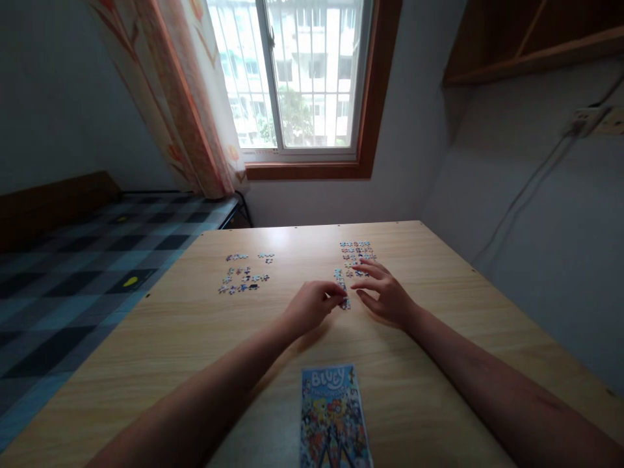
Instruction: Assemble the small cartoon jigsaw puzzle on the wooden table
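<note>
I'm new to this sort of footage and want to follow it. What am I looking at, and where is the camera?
There is no machine here: these are one person's bare hands, seen by a camera worn on their head, looking forward and down over a wooden table. The left hand has its fingertips at a narrow column of puzzle pieces; whether it grips one is too small to tell. The right hand is beside it, fingers spread, with no held piece visible. Farther back are rows of pieces, and toward the picture's left, a scattered group of pieces. Nearest the camera lies a colourful Bluey picture. A window is beyond.
</note>
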Demonstrator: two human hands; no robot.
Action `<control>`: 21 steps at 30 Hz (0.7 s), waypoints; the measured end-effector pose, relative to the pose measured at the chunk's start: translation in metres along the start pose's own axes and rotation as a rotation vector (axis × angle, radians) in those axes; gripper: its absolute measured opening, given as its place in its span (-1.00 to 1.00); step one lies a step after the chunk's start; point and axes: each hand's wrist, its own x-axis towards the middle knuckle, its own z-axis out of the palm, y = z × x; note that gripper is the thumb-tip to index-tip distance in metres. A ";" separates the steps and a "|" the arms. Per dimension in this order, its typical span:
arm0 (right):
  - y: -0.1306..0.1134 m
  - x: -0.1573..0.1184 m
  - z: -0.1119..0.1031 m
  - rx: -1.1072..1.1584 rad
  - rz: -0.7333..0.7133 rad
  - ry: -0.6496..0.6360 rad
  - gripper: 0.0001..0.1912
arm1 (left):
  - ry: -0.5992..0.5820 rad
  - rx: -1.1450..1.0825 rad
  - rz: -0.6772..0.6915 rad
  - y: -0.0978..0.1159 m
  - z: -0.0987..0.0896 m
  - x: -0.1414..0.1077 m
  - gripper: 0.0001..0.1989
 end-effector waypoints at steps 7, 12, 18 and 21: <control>-0.018 0.009 -0.007 0.155 -0.037 -0.102 -0.82 | 0.025 -0.218 -0.080 -0.014 0.018 -0.003 -0.81; -0.023 0.013 -0.009 0.141 -0.097 -0.112 -0.92 | 0.025 -0.379 -0.159 -0.015 0.015 0.000 -0.77; -0.027 0.013 -0.008 0.069 -0.138 -0.182 -0.88 | -0.008 -0.360 -0.192 -0.017 0.015 0.001 -0.75; -0.025 0.010 -0.007 0.061 -0.134 -0.204 -0.84 | -0.024 -0.343 -0.187 -0.016 0.016 0.002 -0.75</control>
